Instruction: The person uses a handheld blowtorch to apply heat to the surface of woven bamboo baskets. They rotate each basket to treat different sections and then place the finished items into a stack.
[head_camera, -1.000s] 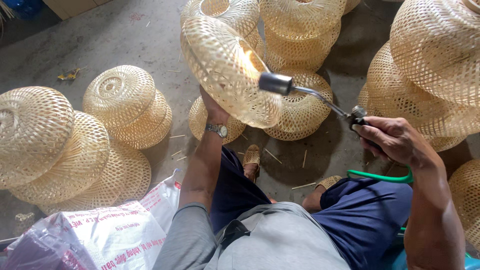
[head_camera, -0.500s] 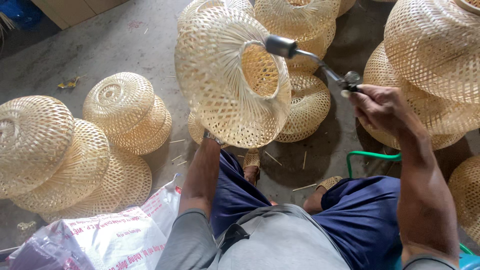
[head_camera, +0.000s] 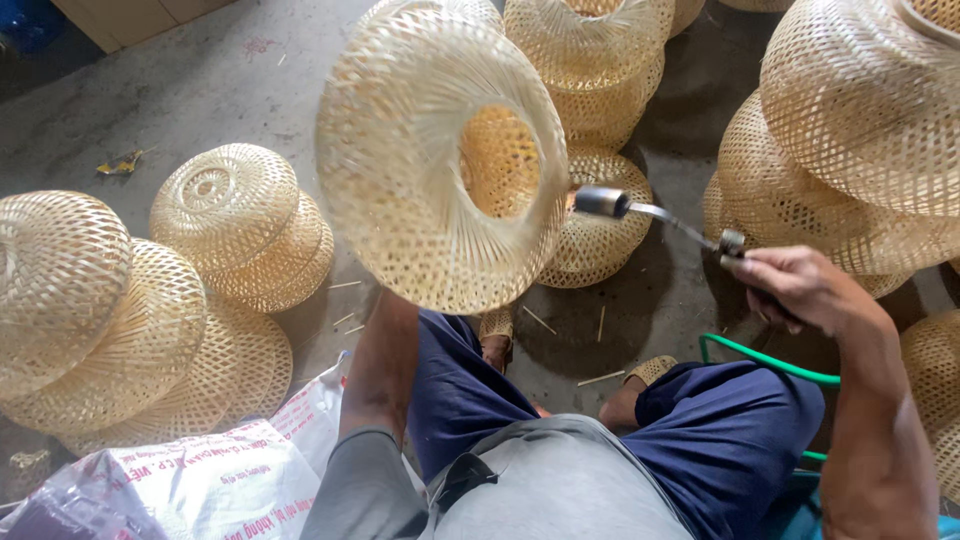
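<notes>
Woven bamboo fills the head view: a pale, bell-shaped lampshade (head_camera: 440, 160) is held up at about 12 o'clock from the seated person's lap, tilted so its open mouth faces the camera, blurred at the rim. The left forearm runs up behind it; the left hand is hidden by the shade, so whether its fingers are clenched cannot be told. At 3 o'clock from the shade, the right hand (head_camera: 800, 290) has its fingers clenched around the grip of a metal torch (head_camera: 660, 215), whose round nozzle sits just beside the shade's right edge. A green hose (head_camera: 765, 358) loops by the right knee. Stacked shades (head_camera: 150, 300) lie on the concrete floor (head_camera: 200, 90) at 9 o'clock, more shades (head_camera: 860, 130) at 2 o'clock, and a printed plastic sack (head_camera: 200, 480) at 7 o'clock.
</notes>
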